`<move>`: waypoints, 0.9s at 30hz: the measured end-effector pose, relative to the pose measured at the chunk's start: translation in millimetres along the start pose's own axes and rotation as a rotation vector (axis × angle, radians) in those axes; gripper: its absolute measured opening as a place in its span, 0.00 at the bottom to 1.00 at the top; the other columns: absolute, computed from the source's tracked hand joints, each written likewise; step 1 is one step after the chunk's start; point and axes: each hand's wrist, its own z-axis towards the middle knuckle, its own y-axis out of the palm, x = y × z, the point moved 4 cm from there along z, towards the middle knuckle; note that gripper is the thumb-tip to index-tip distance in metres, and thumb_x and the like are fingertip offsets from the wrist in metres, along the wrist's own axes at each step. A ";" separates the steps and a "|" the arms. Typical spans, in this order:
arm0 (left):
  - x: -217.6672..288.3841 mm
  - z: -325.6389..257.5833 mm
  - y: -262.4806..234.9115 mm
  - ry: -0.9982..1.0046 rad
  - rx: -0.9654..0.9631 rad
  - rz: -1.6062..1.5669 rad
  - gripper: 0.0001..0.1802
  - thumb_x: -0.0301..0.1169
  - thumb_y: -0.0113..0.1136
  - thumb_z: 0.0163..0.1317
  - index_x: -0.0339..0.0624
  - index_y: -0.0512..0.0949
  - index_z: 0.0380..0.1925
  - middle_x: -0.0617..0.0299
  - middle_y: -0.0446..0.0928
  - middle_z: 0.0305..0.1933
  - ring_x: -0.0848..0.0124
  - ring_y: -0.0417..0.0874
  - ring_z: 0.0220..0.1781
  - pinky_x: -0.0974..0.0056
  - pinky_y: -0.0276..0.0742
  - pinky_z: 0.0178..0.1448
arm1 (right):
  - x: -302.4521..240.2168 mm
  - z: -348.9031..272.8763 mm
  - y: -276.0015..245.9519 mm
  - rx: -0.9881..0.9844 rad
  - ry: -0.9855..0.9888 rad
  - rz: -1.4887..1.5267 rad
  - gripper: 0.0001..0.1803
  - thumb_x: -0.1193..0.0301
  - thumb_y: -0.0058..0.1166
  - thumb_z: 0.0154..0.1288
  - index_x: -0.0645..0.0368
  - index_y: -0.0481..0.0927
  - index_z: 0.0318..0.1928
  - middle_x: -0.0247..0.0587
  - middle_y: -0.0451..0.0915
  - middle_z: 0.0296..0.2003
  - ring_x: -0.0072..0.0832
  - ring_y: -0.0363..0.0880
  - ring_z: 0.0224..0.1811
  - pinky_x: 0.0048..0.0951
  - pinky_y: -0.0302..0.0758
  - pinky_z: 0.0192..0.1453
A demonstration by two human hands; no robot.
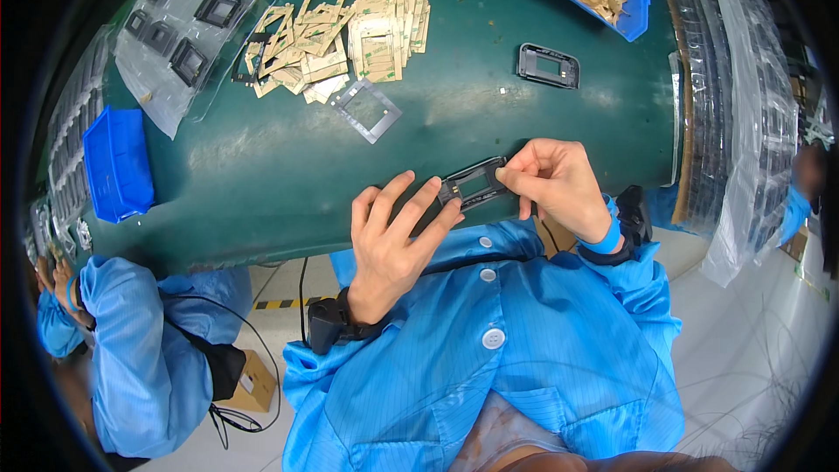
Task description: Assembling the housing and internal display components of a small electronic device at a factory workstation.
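Observation:
A black plastic frame (473, 183) with a rectangular opening lies tilted at the table's near edge, between my hands. My left hand (391, 232) steadies its left end with thumb and index finger, the other fingers spread out over the table. The fingers of my right hand (555, 183) are pinched together at the frame's right end, thumb pressed on its top face. Whether a small piece is inside that pinch is hidden. A similar black frame (548, 78) sits farther off to the right. Left of centre lies a thin grey frame-shaped sheet (377, 128).
Beige frame-shaped adhesive pieces (384, 39) are piled at the far middle. A blue bin (637, 13) of tan scraps stands far right, another blue bin (116, 166) at left. A clear tray (144, 48) carries black frames. Stacked clear trays (738, 96) line the right. A co-worker's sleeve (131, 332) shows at left.

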 end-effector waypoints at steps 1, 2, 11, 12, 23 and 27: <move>0.0 -0.1 0.1 0.006 0.001 0.008 0.19 0.36 0.79 0.46 0.57 0.88 0.41 0.66 0.82 0.54 0.58 0.79 0.57 0.51 0.69 0.54 | 0.5 0.4 0.3 -0.007 -0.011 0.011 0.07 0.76 0.64 0.65 0.66 0.82 0.32 0.35 0.81 0.22 0.17 0.79 0.17 0.16 0.66 0.15; 0.2 -0.2 0.4 0.007 0.003 0.007 0.19 0.36 0.79 0.46 0.57 0.88 0.41 0.66 0.82 0.54 0.58 0.79 0.57 0.51 0.69 0.54 | 1.0 0.5 0.0 -0.006 -0.012 0.011 0.07 0.76 0.64 0.65 0.66 0.82 0.32 0.35 0.81 0.22 0.17 0.79 0.17 0.16 0.66 0.15; 1.2 1.1 0.8 -0.004 0.015 -0.005 0.18 0.38 0.80 0.46 0.57 0.88 0.40 0.66 0.82 0.53 0.57 0.79 0.57 0.51 0.69 0.54 | 3.8 0.5 -0.5 -0.012 -0.083 0.010 0.07 0.74 0.65 0.64 0.66 0.83 0.32 0.35 0.83 0.22 0.16 0.77 0.18 0.19 0.70 0.19; 1.1 1.1 0.8 -0.007 0.014 -0.008 0.18 0.38 0.79 0.46 0.56 0.88 0.40 0.66 0.82 0.52 0.57 0.79 0.57 0.51 0.69 0.54 | 3.2 0.5 -0.1 -0.008 -0.083 0.011 0.07 0.75 0.65 0.64 0.67 0.84 0.32 0.35 0.82 0.21 0.16 0.77 0.18 0.19 0.70 0.20; 1.9 6.2 0.2 -0.073 0.026 -0.088 0.15 0.37 0.79 0.46 0.54 0.89 0.36 0.65 0.83 0.48 0.57 0.79 0.56 0.54 0.67 0.54 | 6.1 1.0 -1.2 -0.012 -0.110 0.016 0.07 0.75 0.66 0.65 0.67 0.84 0.32 0.34 0.82 0.22 0.15 0.77 0.19 0.19 0.70 0.21; 1.4 6.2 0.6 -0.084 0.039 -0.105 0.14 0.37 0.79 0.46 0.54 0.89 0.35 0.66 0.83 0.47 0.57 0.79 0.56 0.54 0.67 0.54 | 5.3 1.7 -1.3 -0.025 -0.123 0.021 0.07 0.75 0.66 0.65 0.67 0.84 0.33 0.36 0.83 0.22 0.15 0.77 0.19 0.19 0.73 0.22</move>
